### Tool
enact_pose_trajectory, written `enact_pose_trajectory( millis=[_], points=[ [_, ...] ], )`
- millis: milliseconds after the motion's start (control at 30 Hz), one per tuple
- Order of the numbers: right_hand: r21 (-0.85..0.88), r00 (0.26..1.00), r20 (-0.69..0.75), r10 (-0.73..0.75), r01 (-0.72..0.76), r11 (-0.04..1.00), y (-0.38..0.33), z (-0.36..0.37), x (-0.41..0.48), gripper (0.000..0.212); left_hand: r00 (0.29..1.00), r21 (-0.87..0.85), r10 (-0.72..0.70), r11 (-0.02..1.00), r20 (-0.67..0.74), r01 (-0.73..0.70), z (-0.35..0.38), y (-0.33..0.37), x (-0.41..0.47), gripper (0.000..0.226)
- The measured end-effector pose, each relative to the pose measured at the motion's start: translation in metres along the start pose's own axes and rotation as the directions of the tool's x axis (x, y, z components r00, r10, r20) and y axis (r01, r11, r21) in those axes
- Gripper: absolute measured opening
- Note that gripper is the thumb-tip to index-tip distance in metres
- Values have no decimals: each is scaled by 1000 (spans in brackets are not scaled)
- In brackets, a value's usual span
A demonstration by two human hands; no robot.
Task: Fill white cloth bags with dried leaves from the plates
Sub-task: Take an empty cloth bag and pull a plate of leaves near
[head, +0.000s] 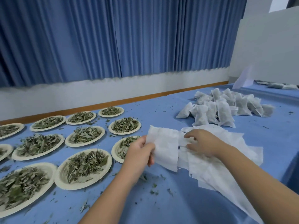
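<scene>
We see the left hand pinching 1 empty white bag by its left edge, held just over the blue table, right of the near plates heaped with dried leaves. The right hand rests with bent fingers on the flat pile of empty bags; we can't tell whether it grips 1. The filled bags are heaped far right.

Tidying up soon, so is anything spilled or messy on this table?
Yes. Leaf bits lie scattered on the blue cloth beside the plates, and the empty bags sit in a loose, skewed heap.
</scene>
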State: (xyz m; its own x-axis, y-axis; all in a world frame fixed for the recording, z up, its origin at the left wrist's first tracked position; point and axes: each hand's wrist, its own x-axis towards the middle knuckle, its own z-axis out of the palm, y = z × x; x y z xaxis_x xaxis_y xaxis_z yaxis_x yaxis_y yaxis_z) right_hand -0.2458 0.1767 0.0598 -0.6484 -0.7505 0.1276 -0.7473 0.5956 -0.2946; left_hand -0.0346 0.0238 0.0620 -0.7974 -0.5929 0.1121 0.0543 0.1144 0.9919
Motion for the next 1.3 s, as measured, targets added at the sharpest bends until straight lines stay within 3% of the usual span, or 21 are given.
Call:
enact_pose_trajectory(
  millis=[67,133,200,267,300,367,433,500,567,667,733,800,867,967,1033,1100,1167,1233,1300],
  points=[
    [12,997,-45,-70,70,997,-9,5,0,54,1000,-109,-18,994,-10,16,-13,1,-4,20],
    [-107,994,8,-113,113,988,-18,15,0,59,999,-199,-22,980,-34,15,-29,3,-9,37],
    [-271,993,24,-112,114,956,-23,26,1,49,999,-233,-21,972,-47,10,-48,5,-15,41],
    [-324,990,-65,-127,100,941,-32,30,0,31,998,-245,-23,969,-62,7,-68,8,-23,29],
    [-256,978,-141,-154,114,960,-38,31,0,25,997,-234,-23,972,-80,3,-78,10,-27,20],
    [100,950,-260,-171,202,974,-64,30,-6,13,993,-195,-15,981,-119,-8,-95,11,-36,15],
    [490,941,-256,-220,323,810,-106,23,-20,14,990,-176,-14,984,-143,-12,-109,14,-49,19],
    [718,925,-143,-352,341,607,-152,17,-36,24,986,-155,-15,988,-169,-12,-120,18,-64,21],
    [763,888,-84,-451,349,544,-193,22,-45,30,978,-103,5,994,-206,-27,-133,21,-80,22],
    [616,847,-220,-485,505,604,-239,30,-46,8,965,109,67,993,-254,-40,-155,23,-101,20],
    [557,802,-249,-543,577,597,-265,37,-44,23,947,484,197,874,-253,-53,-179,23,-118,16],
    [554,777,-215,-591,596,582,-284,46,-43,19,949,822,278,568,-146,-40,-202,23,-134,34],
    [528,751,-203,-628,625,576,-297,58,-44,19,942,936,323,351,-92,-28,-220,25,-147,66],
    [468,725,-186,-663,659,589,-310,78,-47,11,922,952,387,290,-25,-96,-235,27,-156,79],
    [481,722,-164,-673,654,584,-316,87,-49,9,948,951,318,281,34,-128,-240,24,-154,61],
    [545,732,-142,-666,620,564,-316,92,-52,2,961,958,268,254,61,-132,-241,17,-151,29],
    [645,821,-99,-562,483,593,-307,89,-50,1,952,946,304,297,35,-130,-244,8,-151,28],
    [624,934,-32,-356,297,723,-287,88,-39,13,934,909,357,399,-31,-122,-249,-2,-152,36],
    [498,988,33,-153,117,859,-263,87,-26,24,919,852,367,519,-143,-75,-255,-11,-152,37]
  ],
)
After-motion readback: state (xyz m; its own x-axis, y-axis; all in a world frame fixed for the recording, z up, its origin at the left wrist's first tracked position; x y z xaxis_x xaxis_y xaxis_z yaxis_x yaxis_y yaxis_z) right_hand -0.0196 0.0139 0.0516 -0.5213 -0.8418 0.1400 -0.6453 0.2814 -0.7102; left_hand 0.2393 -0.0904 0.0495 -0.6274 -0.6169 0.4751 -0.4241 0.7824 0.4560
